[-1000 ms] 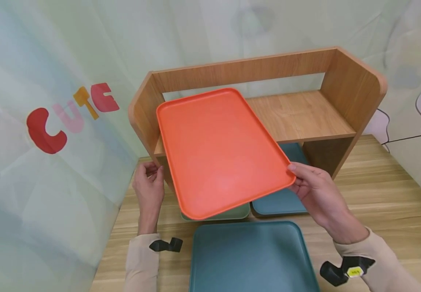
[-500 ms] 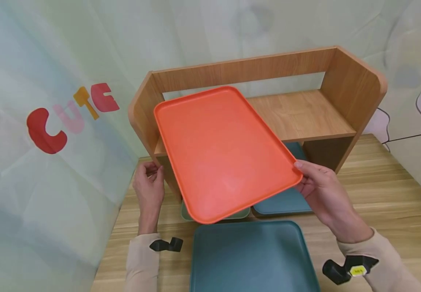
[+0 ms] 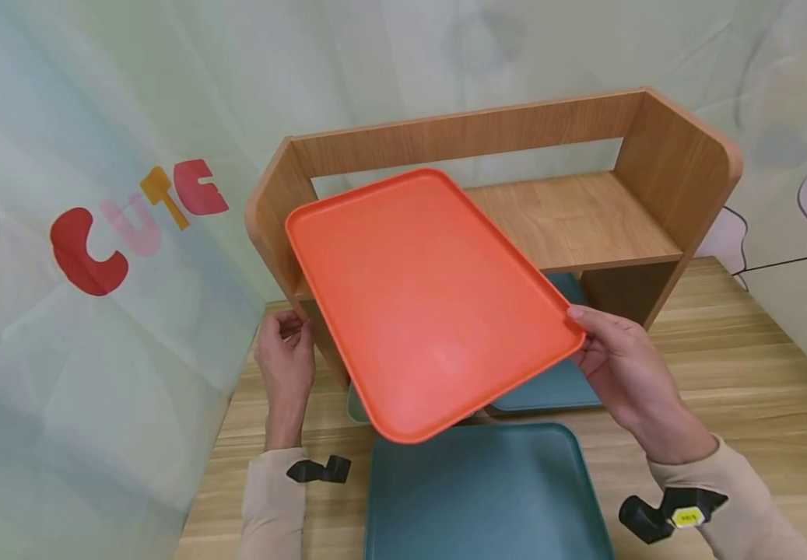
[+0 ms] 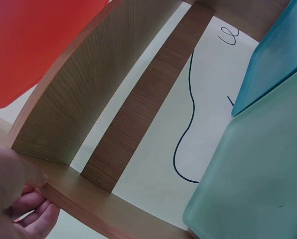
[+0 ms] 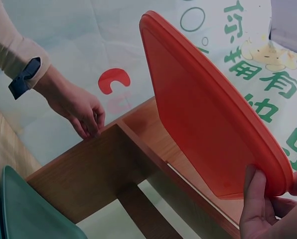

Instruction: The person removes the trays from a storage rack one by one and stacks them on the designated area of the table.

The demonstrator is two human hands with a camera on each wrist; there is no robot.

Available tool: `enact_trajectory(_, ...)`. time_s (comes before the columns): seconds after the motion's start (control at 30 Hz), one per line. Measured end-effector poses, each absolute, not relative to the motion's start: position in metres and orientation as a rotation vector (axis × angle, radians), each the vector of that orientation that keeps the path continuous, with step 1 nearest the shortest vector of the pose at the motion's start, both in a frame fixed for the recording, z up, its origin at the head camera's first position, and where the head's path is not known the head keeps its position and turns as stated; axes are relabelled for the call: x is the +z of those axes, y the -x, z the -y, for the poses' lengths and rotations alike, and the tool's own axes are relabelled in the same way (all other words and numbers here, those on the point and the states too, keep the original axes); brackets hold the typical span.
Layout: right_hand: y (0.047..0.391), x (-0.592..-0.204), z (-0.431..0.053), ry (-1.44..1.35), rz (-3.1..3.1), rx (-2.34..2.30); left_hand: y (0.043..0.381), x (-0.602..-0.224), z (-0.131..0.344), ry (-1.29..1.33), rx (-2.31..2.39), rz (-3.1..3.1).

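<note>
An orange-red tray [image 3: 431,311] is held tilted in the air before a wooden desktop shelf [image 3: 683,163], hiding part of it. My right hand [image 3: 627,373] pinches the tray's near right corner, thumb on the upper face, fingers beneath. At the shelf's left side panel my left hand [image 3: 287,365] grips the front edge; the left wrist view has the thumb and curled fingers [image 4: 39,211] on opposite sides of the board. Low in the shelf lie a green tray [image 4: 258,164] and a blue tray [image 3: 550,389], side by side and partly covered from above.
Another blue tray [image 3: 487,490] lies on the wood-grain table [image 3: 746,373] in front of the shelf. Printed cloth walls [image 3: 165,78] stand close behind and on both sides. Each wrist carries a small black camera mount [image 3: 319,470].
The orange-red tray has shifted slightly toward me, its near left corner lower in view. My right hand moved a little to the right with it. My left hand stays on the shelf panel.
</note>
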State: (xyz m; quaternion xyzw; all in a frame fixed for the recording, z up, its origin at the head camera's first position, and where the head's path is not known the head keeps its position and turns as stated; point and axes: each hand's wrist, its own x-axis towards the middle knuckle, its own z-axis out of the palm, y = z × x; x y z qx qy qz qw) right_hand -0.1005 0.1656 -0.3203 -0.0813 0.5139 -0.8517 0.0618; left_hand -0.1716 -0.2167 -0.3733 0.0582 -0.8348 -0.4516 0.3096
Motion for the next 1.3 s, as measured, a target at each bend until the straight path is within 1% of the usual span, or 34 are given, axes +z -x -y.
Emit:
enact_trajectory(0.5, 0.101, -0.323, -0.169, 0.247, -1.556, -2.580, 0.172, -0.375, 0.218, -0.149, -1.188, 2.208)
enact_trajectory(1.3, 0.103, -0.329, -0.179, 0.230, -1.577, -2.545, 0.173, -0.377, 0.220, -0.061, -1.123, 2.175)
